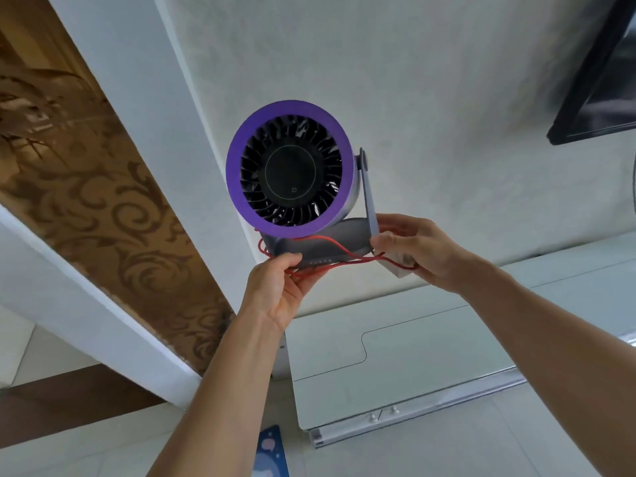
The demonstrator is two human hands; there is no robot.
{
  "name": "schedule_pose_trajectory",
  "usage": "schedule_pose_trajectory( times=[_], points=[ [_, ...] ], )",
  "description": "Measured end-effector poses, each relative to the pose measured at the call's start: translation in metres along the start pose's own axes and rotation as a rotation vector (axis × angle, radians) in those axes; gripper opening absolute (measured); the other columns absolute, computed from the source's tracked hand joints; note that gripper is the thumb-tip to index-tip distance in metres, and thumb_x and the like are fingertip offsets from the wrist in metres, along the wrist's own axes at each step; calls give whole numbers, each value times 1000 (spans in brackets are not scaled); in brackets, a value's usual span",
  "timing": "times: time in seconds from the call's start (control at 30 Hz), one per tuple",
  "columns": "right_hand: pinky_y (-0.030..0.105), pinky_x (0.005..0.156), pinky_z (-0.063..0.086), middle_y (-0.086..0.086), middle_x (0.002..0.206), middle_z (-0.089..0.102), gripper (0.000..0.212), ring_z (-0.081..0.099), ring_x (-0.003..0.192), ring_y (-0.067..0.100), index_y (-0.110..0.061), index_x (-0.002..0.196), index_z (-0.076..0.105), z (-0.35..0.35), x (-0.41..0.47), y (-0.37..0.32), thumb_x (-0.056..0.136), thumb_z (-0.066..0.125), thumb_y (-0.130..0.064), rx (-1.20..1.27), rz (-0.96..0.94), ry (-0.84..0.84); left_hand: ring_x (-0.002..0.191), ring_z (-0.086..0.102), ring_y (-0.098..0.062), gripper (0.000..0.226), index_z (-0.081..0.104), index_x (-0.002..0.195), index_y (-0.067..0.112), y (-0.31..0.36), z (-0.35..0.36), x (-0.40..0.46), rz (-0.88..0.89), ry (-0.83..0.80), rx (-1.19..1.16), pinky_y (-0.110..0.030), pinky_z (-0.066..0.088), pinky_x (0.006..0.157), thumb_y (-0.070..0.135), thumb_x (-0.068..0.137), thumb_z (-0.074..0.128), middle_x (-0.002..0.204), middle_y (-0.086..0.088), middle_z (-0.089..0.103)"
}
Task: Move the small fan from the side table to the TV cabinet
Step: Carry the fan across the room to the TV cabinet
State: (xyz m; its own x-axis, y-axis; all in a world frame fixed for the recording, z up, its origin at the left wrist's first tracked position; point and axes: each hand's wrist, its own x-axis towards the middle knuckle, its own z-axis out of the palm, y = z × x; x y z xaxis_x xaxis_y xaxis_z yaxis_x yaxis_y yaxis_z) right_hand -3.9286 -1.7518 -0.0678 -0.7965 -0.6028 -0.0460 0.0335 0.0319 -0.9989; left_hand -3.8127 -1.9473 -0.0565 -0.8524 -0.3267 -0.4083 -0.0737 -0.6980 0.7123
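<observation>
1. I have the small fan (290, 170) up in the air in front of me, carried by its grey base, with the white TV cabinet (395, 366) below and beyond it against the pale wall (430, 80). It is not resting on anything yet.

2. My left hand (278, 287) is closed on the front left edge of the base, thumb on top and fingers curled under, with loops of the red cable (330, 241) caught in the same grip.

3. My right hand (420, 251) is closed on the right end of the base beside the upright bracket arm, and it also pinches a small white block — I judge it the plug end of the cable, though I cannot be sure.

4. To do this well I should keep the base level, keep the cable gathered so nothing dangles or snags, and bring the fan down over a bare stretch of the cabinet top — base flat first, then let go.

5. Count: one fan, one red cable, one white block, one cabinet, two hands, one dark screen (599, 80) on the wall at upper right.
</observation>
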Motion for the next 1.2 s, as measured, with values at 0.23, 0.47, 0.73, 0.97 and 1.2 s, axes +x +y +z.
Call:
schedule_pose_trajectory(
  times=[0.23,0.47,0.73,0.97,1.2],
  points=[
    [32,73,51,8,105,70,37,61,92,25,-15,112,68,-8,39,17,87,50,4,-111,88,87,75,75,-31,15,59,100,-3,-8,1,40,-8,43,17,-39,63,68,-8,93,47,82,-20,75],
    [35,85,49,3,100,68,38,60,97,23,-23,97,71,-17,62,28,86,46,4,-171,45,243,87,73,-33,23,57,112,-3,-30,3,66,1,81,49,-40,63,71,-9,92,48,99,-21,72],
    [13,49,39,-8,75,61,39,52,64,13,-9,114,65,-32,71,52,79,53,3,-225,18,155,76,72,-34,24,54,112,0,-59,6,90,28,130,48,-39,62,72,-11,91,48,105,-25,68],
    [26,69,49,-20,84,67,28,63,75,0,-22,110,66,-35,94,95,82,68,-22,-426,-16,159,89,72,-38,42,47,130,2,-99,-14,125,31,164,-62,-42,62,72,-14,91,46,119,-29,65],
    [10,41,29,-5,50,35,19,34,40,6,-18,68,56,-36,100,160,86,61,-17,-508,-47,217,97,71,-40,61,45,134,13,-150,-49,165,-20,139,-69,-46,61,76,-23,84,48,126,-27,61]
  ],
)
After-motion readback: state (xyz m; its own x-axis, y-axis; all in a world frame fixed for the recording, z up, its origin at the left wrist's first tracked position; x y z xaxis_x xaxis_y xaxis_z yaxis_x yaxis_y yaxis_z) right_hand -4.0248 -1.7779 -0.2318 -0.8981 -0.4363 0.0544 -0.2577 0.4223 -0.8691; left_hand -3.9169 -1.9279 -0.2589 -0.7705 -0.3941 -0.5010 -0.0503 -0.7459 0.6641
